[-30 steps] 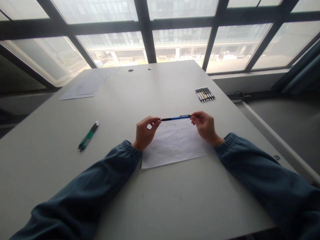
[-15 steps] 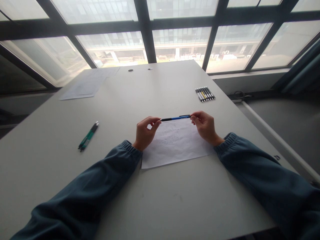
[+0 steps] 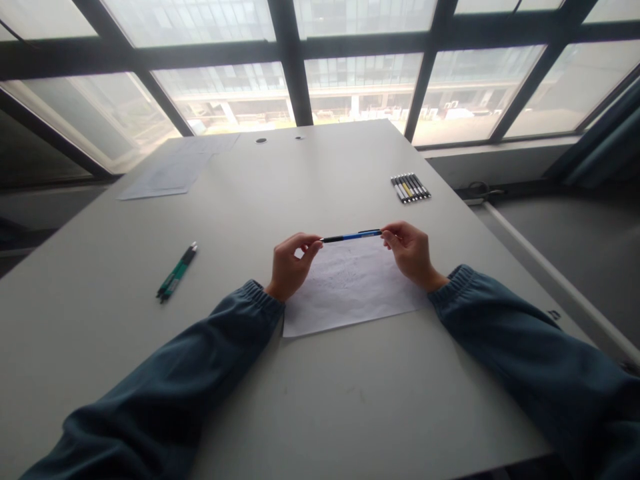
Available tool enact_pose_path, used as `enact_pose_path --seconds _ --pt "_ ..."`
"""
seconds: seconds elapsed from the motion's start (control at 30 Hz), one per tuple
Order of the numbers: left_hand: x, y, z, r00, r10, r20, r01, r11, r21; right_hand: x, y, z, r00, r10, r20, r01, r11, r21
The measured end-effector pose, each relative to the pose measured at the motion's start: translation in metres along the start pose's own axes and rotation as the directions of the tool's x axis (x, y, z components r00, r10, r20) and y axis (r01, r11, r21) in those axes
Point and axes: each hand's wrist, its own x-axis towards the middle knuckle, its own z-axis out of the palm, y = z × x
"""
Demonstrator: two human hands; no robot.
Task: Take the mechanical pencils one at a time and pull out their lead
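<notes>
A blue and black pen (image 3: 352, 236) is held nearly level between my two hands, its clip on the upper side towards the right. My left hand (image 3: 293, 265) pinches the black grip end between thumb and forefinger. At the other end, my right hand (image 3: 409, 253) pinches the clip end the same way. Beneath the pen and hands lies a white sheet of paper (image 3: 350, 300) with faint pen or pencil marks. To the left of my left hand, green and black pens (image 3: 177, 273) lie side by side on the table.
The white table (image 3: 310, 400) reaches to the windows. A row of several pens or markers (image 3: 411, 189), one yellowish, lies at its right side. More paper sheets (image 3: 165, 173) rest at the far left. Two small round dark spots (image 3: 261, 141) sit near the far edge.
</notes>
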Motion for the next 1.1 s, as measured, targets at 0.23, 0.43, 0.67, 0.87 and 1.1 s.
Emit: enact_pose_path --seconds 0.23,0.43,0.67,0.87,1.1 --pt "0.0006 0.0029 -0.0006 1.000 -0.003 0.002 0.003 1.000 0.002 -0.0005 -0.0012 0.0009 1.000 -0.006 -0.006 0.006 1.000 0.000" --pt "0.0003 0.0027 -0.0005 1.000 -0.008 0.005 0.008 1.000 0.000 -0.0007 -0.0013 0.0001 1.000 -0.018 -0.001 0.018 1.000 -0.015" --pt "0.0004 0.0030 -0.0007 1.000 -0.003 0.012 0.004 1.000 -0.005 -0.0005 -0.0015 0.0001 1.000 -0.020 0.002 0.020 1.000 -0.014" --pt "0.0000 0.0032 -0.0009 1.000 -0.007 0.016 0.007 1.000 -0.004 -0.0008 -0.0011 0.0002 1.000 -0.018 0.002 0.018 1.000 -0.016" --pt "-0.0006 0.0017 -0.0006 1.000 -0.010 0.015 0.010 1.000 -0.009 -0.0010 -0.0016 -0.0004 1.000 -0.021 0.001 0.021 1.000 -0.020"
